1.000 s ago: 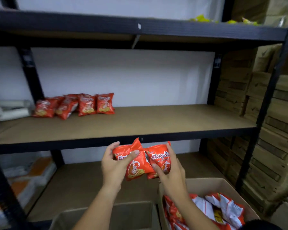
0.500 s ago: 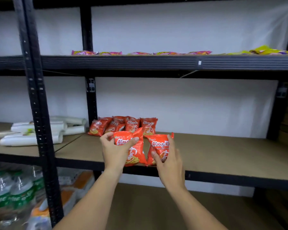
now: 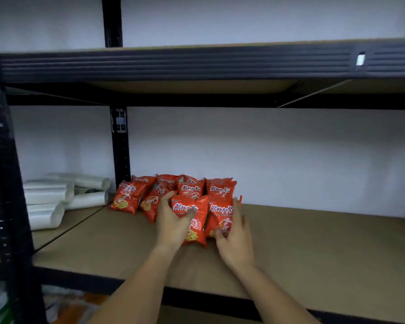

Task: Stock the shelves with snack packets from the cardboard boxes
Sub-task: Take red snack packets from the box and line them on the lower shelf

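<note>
Compared with half a second ago: both packets now down on the brown middle shelf (image 3: 313, 242), no longer held in the air at its front edge; view closer in, upper shelf (image 3: 197, 64) now filling the top of the frame, bottles at lower left mostly gone from view.

Left hand (image 3: 173, 226) curled round the left red snack packet (image 3: 195, 228), thumb across its printed front, fingers wrapped behind the left edge. Right hand (image 3: 235, 239) gripping the right red snack packet (image 3: 221, 218), fingers up along its right side, thumb at the lower front corner; slightly motion-blurred. Both packets upright, side by side and touching, bottoms on the shelf board.

Just behind them, row of matching red packets (image 3: 173, 190) leaning against the white back wall by the black upright post (image 3: 119, 146); held pair touching or nearly touching that row, cannot tell which. Left of the post, rolls of clear plastic (image 3: 49, 197) lying on the neighbouring shelf bay. Small white tag (image 3: 360, 59) on the upper shelf's front rail.
</note>
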Tool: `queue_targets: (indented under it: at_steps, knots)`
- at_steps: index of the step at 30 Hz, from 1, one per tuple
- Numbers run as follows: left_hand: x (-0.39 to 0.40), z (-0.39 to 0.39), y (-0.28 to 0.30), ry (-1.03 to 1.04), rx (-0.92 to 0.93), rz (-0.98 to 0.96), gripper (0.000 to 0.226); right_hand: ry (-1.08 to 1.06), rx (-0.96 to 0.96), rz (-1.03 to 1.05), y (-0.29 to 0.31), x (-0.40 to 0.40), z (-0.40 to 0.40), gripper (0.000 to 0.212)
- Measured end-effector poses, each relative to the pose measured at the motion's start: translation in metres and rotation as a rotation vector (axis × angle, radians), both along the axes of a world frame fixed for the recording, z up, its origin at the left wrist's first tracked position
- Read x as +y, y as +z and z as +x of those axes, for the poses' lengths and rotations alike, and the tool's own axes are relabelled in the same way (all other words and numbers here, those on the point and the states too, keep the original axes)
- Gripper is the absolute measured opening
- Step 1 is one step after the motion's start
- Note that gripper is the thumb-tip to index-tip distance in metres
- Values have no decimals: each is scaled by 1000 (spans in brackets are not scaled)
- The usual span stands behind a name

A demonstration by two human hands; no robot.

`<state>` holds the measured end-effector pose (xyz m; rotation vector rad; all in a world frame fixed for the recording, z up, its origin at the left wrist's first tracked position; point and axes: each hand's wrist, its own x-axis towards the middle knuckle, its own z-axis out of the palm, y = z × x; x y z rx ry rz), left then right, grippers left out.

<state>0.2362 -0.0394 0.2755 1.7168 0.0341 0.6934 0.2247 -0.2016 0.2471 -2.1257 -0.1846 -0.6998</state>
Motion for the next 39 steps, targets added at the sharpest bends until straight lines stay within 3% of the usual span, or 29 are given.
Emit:
queue_targets:
  at_steps: [10, 24, 39]
  knots:
    - [3, 75, -24, 48, -68, 56, 73, 18, 19, -95, -11, 6, 82, 103]
    - [8, 110, -28, 112, 59, 508, 76, -16, 117, -164, -12, -3, 109, 100]
    - [7, 98, -28, 112, 73, 502, 77, 13, 112, -117, -2, -7, 86, 98]
